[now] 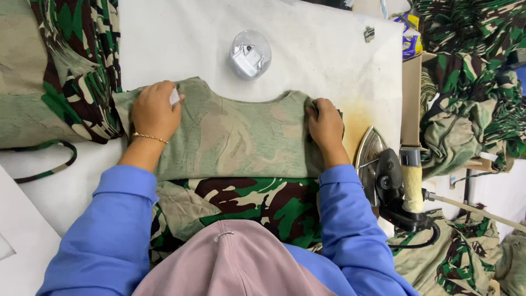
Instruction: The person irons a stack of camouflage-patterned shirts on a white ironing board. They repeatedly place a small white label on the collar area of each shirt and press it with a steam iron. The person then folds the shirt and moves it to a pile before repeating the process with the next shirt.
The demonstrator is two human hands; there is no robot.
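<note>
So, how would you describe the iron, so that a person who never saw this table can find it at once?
Start from the white padded table and go to its right edge, where the cover has a yellow-brown scorch stain. The iron lies there on its side, just beyond the right hand that presses on the camouflage garment. It is the only metal thing there, with a shiny pointed soleplate, black body and pale handle.

Just one view here, so nothing was shared with another. The camera sat on the person's head and looked almost straight down, close over a white table. The person's own clothing filled the near edge of the picture. The table's far edge ran along the top, a clothes iron sat at right, and camouflage cloth piles lay left.
</note>
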